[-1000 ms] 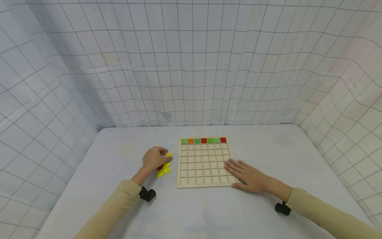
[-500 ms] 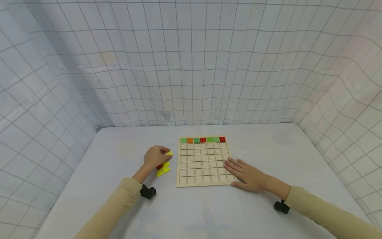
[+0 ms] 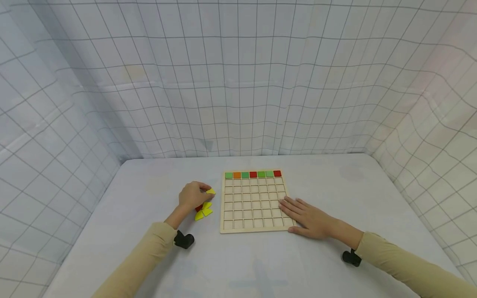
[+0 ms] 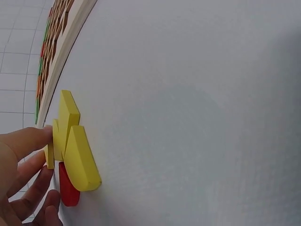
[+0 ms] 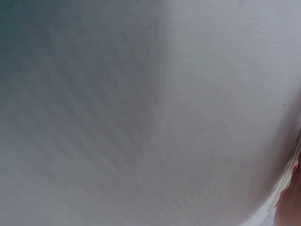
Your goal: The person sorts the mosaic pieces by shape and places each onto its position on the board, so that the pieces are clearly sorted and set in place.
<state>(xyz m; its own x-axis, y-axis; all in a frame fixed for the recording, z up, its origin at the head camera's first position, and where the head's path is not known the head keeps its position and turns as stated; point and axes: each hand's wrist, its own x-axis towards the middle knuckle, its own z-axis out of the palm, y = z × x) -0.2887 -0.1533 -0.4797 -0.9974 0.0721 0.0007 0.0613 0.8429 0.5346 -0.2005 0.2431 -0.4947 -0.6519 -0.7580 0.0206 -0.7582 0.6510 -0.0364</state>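
My left hand (image 3: 191, 195) is left of a wooden grid board (image 3: 221, 207) and pinches a yellow tile (image 4: 50, 156) between thumb and fingertips. Right by it, several more yellow tiles (image 4: 83, 162) and a red tile (image 4: 69, 186) lie together on the cloth; the hand partly hides the red one in the head view. My right hand (image 3: 311, 219) lies flat with straight fingers, its fingertips over the board's right edge. In the right wrist view only a sliver of that hand (image 5: 289, 202) shows.
Along the board's far row sit coloured tiles, among them an orange tile (image 3: 237, 175) and a red tile (image 3: 277, 173); bare squares fill the rows below. A white cloth (image 3: 261, 265) covers the table. Gridded white curtains (image 3: 238, 82) hang behind and at both sides.
The view has shifted very slightly. My left hand keeps its place at the yellow tiles, and my right hand stays on the board's edge.
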